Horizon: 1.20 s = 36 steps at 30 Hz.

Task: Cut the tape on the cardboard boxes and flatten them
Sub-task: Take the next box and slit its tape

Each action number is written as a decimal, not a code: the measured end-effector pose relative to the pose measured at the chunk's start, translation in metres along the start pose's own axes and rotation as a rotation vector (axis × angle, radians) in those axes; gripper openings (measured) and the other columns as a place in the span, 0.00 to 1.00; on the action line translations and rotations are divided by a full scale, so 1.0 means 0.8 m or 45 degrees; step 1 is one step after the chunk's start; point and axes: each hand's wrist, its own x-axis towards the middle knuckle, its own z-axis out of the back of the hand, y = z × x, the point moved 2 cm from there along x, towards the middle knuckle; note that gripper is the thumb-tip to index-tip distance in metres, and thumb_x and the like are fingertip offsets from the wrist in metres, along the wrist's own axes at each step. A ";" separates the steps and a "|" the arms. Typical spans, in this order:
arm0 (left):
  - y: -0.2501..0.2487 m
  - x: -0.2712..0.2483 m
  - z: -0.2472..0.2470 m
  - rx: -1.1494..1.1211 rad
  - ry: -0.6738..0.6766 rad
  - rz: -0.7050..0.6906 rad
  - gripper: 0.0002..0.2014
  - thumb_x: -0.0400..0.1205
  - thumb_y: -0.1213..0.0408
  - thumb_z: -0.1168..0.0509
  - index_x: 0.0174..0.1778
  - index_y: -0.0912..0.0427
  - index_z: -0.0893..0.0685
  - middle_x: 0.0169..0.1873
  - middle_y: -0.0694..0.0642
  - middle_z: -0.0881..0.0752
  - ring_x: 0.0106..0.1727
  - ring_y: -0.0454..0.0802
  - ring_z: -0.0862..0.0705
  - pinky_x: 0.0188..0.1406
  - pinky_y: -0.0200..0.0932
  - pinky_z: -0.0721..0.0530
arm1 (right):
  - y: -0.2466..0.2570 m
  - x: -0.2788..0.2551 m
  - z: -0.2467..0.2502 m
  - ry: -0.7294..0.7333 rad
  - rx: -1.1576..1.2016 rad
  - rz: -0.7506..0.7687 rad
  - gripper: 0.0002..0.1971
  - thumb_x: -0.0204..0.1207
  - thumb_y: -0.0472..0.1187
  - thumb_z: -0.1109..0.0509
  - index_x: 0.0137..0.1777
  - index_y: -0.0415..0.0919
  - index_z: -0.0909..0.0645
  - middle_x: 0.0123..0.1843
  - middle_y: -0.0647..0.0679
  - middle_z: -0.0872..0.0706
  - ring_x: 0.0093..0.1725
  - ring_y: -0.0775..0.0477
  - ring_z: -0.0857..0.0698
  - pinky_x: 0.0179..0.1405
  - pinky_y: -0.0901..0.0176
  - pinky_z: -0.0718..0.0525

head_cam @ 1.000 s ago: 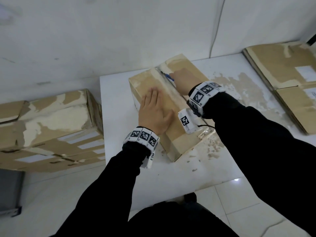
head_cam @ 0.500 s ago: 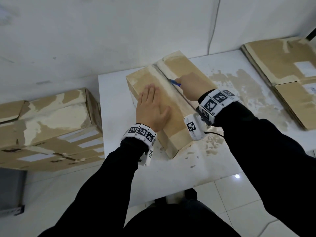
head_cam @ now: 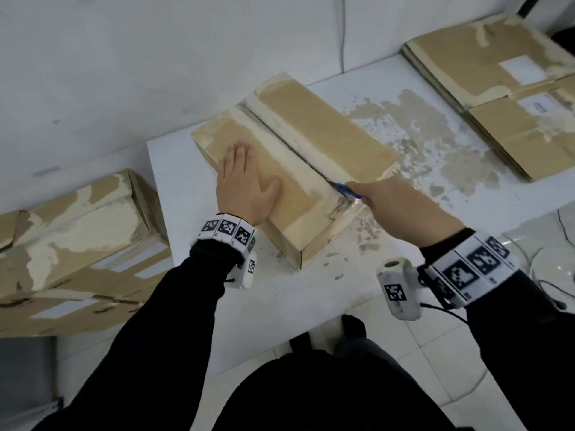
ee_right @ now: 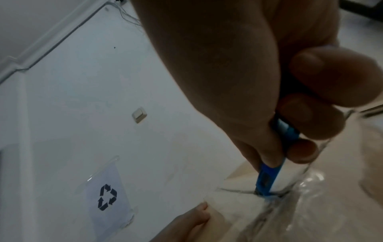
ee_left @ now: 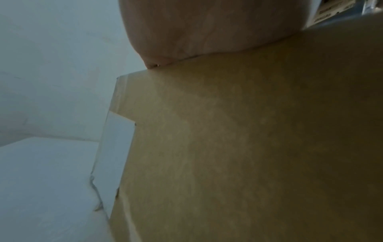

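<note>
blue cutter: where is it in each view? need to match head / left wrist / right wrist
Head: cutter right of centre, in the right hand, tip at the near end of the box seam.
Left wrist: not in it; only the box side and the heel of the left hand.
Right wrist: lower right, between the fingers, tip in the taped seam.
Shared landmark: the box, seen in all three.
</note>
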 end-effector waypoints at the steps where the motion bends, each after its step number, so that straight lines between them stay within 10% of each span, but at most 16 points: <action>1: 0.000 0.001 0.000 0.018 0.005 -0.001 0.40 0.81 0.41 0.52 0.85 0.63 0.52 0.85 0.59 0.53 0.85 0.54 0.57 0.82 0.50 0.60 | -0.007 -0.013 -0.003 -0.005 0.008 -0.008 0.28 0.81 0.26 0.46 0.77 0.52 0.32 0.30 0.47 0.26 0.26 0.48 0.27 0.24 0.54 0.27; 5: -0.013 0.001 0.009 0.114 0.035 -0.092 0.32 0.85 0.49 0.51 0.84 0.59 0.45 0.83 0.64 0.48 0.84 0.63 0.54 0.81 0.60 0.54 | -0.027 -0.058 -0.016 -0.061 0.091 -0.068 0.26 0.83 0.30 0.45 0.78 0.53 0.34 0.34 0.45 0.21 0.29 0.44 0.22 0.28 0.48 0.22; 10: -0.075 -0.001 0.037 0.167 0.287 -0.810 0.36 0.73 0.40 0.57 0.73 0.56 0.28 0.69 0.58 0.27 0.69 0.54 0.30 0.71 0.54 0.32 | -0.025 -0.071 -0.038 -0.210 0.306 -0.131 0.23 0.86 0.36 0.47 0.80 0.51 0.35 0.30 0.50 0.28 0.30 0.43 0.24 0.27 0.49 0.26; 18: -0.102 0.046 0.064 0.366 0.787 -0.732 0.36 0.65 0.39 0.24 0.66 0.47 0.29 0.57 0.48 0.32 0.63 0.49 0.34 0.62 0.50 0.28 | -0.035 -0.065 -0.048 -0.016 1.126 -0.261 0.21 0.86 0.37 0.47 0.77 0.52 0.30 0.32 0.49 0.24 0.25 0.54 0.32 0.20 0.68 0.33; 24: -0.128 0.059 0.063 0.288 0.802 -0.704 0.33 0.58 0.48 0.17 0.51 0.52 0.28 0.52 0.52 0.25 0.55 0.52 0.27 0.53 0.48 0.24 | -0.036 -0.060 -0.047 0.061 1.636 -0.375 0.21 0.86 0.34 0.47 0.76 0.47 0.28 0.31 0.47 0.29 0.21 0.56 0.38 0.16 0.66 0.40; 28: -0.121 0.055 0.062 0.129 0.771 -0.696 0.33 0.59 0.52 0.16 0.54 0.55 0.27 0.51 0.51 0.25 0.54 0.51 0.26 0.48 0.45 0.28 | -0.026 -0.062 -0.045 0.325 1.548 -0.236 0.20 0.86 0.34 0.46 0.73 0.51 0.24 0.31 0.48 0.30 0.20 0.57 0.39 0.16 0.67 0.40; 32: -0.115 0.049 0.069 0.167 0.754 -0.712 0.31 0.65 0.46 0.21 0.57 0.52 0.27 0.51 0.49 0.27 0.54 0.49 0.27 0.54 0.46 0.26 | -0.048 -0.060 -0.027 0.029 1.182 -0.237 0.21 0.85 0.37 0.44 0.74 0.54 0.26 0.30 0.53 0.23 0.21 0.56 0.33 0.20 0.66 0.34; 36: -0.123 0.035 0.066 0.319 0.665 -0.631 0.24 0.84 0.45 0.46 0.67 0.59 0.24 0.60 0.58 0.26 0.62 0.56 0.28 0.61 0.50 0.29 | -0.069 -0.067 -0.014 -0.189 0.446 -0.056 0.22 0.85 0.39 0.42 0.74 0.62 0.29 0.33 0.56 0.24 0.28 0.53 0.27 0.26 0.61 0.29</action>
